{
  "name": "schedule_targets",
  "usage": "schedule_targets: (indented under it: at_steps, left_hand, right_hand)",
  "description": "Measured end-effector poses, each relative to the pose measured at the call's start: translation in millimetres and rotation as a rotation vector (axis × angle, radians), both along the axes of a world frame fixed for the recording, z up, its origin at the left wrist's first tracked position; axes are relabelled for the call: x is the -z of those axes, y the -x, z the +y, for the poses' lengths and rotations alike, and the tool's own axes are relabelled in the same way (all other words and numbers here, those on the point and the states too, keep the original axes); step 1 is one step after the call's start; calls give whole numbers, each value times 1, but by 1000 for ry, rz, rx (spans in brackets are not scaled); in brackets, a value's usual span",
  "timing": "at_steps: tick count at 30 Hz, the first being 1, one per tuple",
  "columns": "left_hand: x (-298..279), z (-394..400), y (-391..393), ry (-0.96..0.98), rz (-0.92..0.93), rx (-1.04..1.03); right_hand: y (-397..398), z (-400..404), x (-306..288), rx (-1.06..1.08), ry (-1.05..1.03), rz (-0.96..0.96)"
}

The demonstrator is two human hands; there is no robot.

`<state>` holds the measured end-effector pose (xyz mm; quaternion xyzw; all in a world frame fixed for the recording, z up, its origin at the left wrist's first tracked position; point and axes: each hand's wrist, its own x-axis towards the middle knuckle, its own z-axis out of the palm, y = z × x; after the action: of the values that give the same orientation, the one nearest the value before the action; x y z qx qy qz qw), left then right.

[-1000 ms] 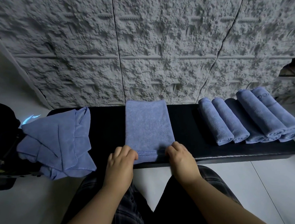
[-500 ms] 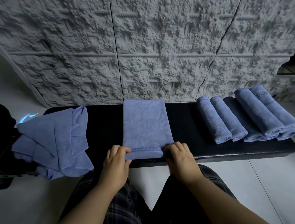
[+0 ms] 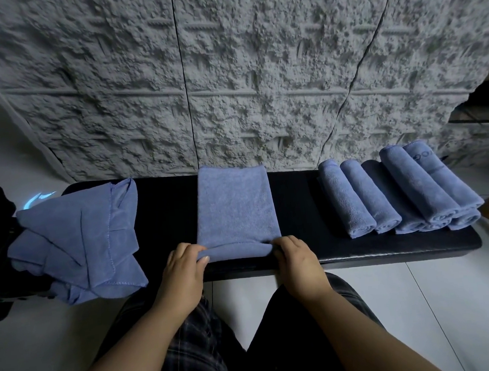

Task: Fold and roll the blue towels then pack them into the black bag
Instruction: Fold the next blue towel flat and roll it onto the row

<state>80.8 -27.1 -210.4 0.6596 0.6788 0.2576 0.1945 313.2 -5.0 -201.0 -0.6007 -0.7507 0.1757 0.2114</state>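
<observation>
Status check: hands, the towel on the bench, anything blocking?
Both hands, left and right, grip the folded towel at its near edge, first roll turned. Rolled towels at right, unfolded pile at left. Path clear.

The black padded bench [image 3: 298,210] ran across the middle of the frame. A folded blue towel [image 3: 234,206] sat at its center, near edge rolled up a bit. A loose heap of unfolded towels [image 3: 78,239] hung off the left end, and rolled towels [image 3: 399,193] sat bunched together at right.

Blue towels [image 3: 234,203] on black bench [image 3: 298,210]; dark plaid shorts [image 3: 191,344].
</observation>
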Motion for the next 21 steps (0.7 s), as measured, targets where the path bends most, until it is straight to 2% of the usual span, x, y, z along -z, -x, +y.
schedule_targets:
  at_steps: [5, 13, 16, 18, 21]
  left_hand:
    - [-4, -6, -4, 40, 96, -13]
    - [-7, -9, -14, 62, 167, -123]
    - [-10, -5, -14, 70, 178, -206]
    - [-13, -3, -12, -23, 139, -235]
    - [-12, 1, -9, -159, 182, -98]
  right_hand:
    - [0, -4, -6, 81, 131, 79]
    - [4, -5, -8, 167, 187, 158]
    - [7, -5, -4, 187, 120, 104]
    - [7, -5, -3, 215, -13, 36]
    - [6, -4, -8, 172, -161, -53]
